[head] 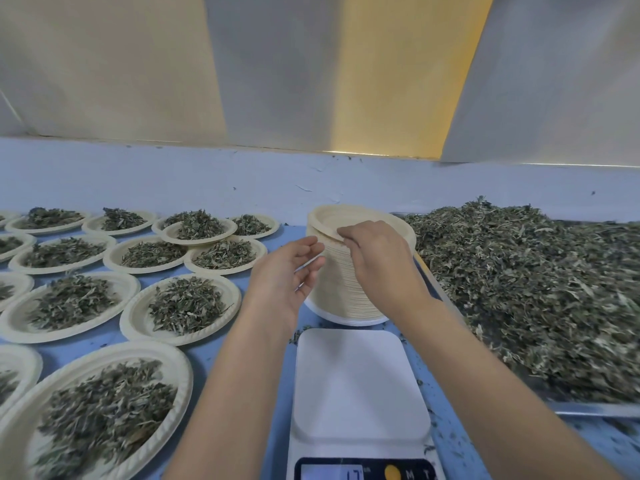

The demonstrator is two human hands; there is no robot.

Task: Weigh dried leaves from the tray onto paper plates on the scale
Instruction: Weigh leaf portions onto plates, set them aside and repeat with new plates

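Bare left hand (285,271), bare right hand (379,252)

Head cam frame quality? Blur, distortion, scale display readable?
Head view: centre sharp, right hand pinching the top plate is crisp; dried leaves and the nearest filled plate smear and stretch toward the edges, wide-angle; scale display is cut by the bottom edge; uneven warm cast on the wall.

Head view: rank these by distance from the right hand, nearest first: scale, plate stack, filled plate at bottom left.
1. plate stack: behind the scale; the right hand pinches the rim of its top plate.
2. scale: centre, just in front of the stack, nothing on it.
3. filled plate: bottom-left corner, well off to the left, farthest.
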